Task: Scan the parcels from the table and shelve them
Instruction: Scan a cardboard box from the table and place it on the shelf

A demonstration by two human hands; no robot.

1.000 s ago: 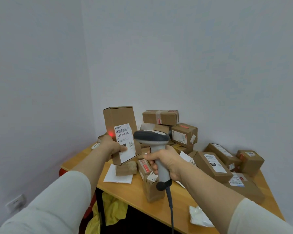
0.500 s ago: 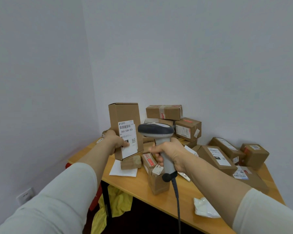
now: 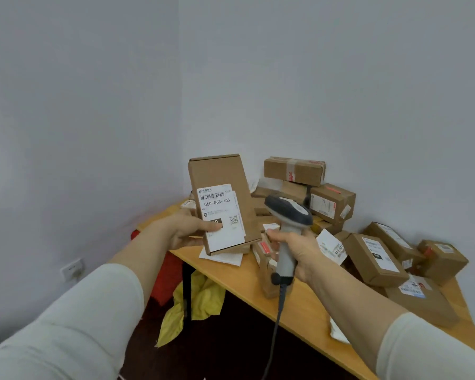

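- The left hand (image 3: 188, 231) gripped the low end of an upright parcel (image 3: 220, 176), thumb pressed on its label (image 3: 221, 215). The parcel was held above the table (image 3: 258, 286) corner, clear of the pile (image 3: 332, 204).
- The right hand (image 3: 299, 248) was wrapped round the scanner (image 3: 288, 212) handle, with the head just beside the parcel.
- Risk: the head looked angled past the label, so a read might fail or catch a pile label.
- Risk: the thumb could mask a code.
- Risk: the cable (image 3: 277, 325) might snag at the table edge.

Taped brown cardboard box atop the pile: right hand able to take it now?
Probably not: the right hand grips the grey handheld scanner. The taped brown cardboard box sits uncovered on top, nothing blocking.
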